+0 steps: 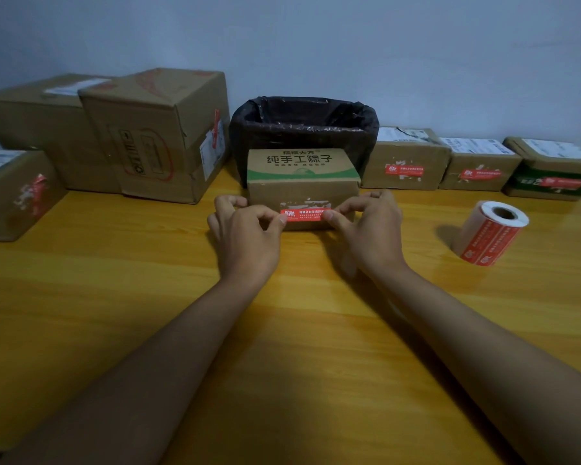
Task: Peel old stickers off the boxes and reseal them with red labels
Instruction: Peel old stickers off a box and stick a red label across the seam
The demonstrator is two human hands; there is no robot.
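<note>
Hands meet at the near face of a small cardboard box (303,182) standing mid-table, directly in front of a bin lined with a black bag (304,129). The left hand (247,234) pinches the left end of a red label (305,214) between thumb and forefinger; the right hand (371,229) pinches its right end likewise. The label lies flat across the box's front, over torn white sticker residue. A roll of red labels (492,233) stands to the right on the wooden table (114,297). Three labelled boxes (477,166) line the wall beyond it.
</note>
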